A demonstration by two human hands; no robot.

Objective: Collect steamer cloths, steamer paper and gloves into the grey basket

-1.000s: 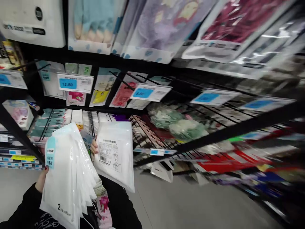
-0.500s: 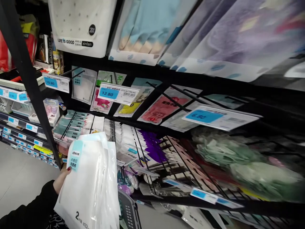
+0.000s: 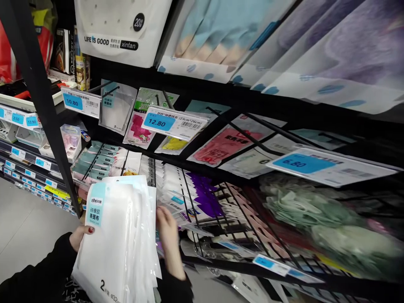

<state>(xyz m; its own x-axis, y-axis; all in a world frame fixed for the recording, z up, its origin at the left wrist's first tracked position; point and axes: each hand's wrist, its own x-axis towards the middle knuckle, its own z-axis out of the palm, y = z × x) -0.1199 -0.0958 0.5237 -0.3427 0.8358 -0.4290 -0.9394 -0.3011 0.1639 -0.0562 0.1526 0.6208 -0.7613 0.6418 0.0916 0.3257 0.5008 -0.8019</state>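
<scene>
A stack of white packs of silicone steamer liners (image 3: 109, 248), with pale blue labels, is in front of me at the lower left. My left hand (image 3: 81, 236) is closed on its left edge, thumb across the front and the other fingers hidden behind. At the stack's right edge is my right hand (image 3: 167, 231), slightly blurred, with curled fingers and the fingertips partly out of sight. Whether it grips a pack I cannot tell. A similar pack of liners (image 3: 117, 109) hangs on a hook beyond, behind a 10.80 price tag (image 3: 81, 103).
Hooks hold pink glove packs (image 3: 221, 143) and other flat packs. Price tags (image 3: 331, 164) stick out at the hook ends. Large hanging packs (image 3: 116, 33) fill the top. A black upright post (image 3: 41, 97) crosses the left. Green bagged goods (image 3: 312, 202) lie to the right.
My right hand has come into view and up to the stack's right edge. The left hand keeps its hold. The shelf appears slightly shifted and larger.
</scene>
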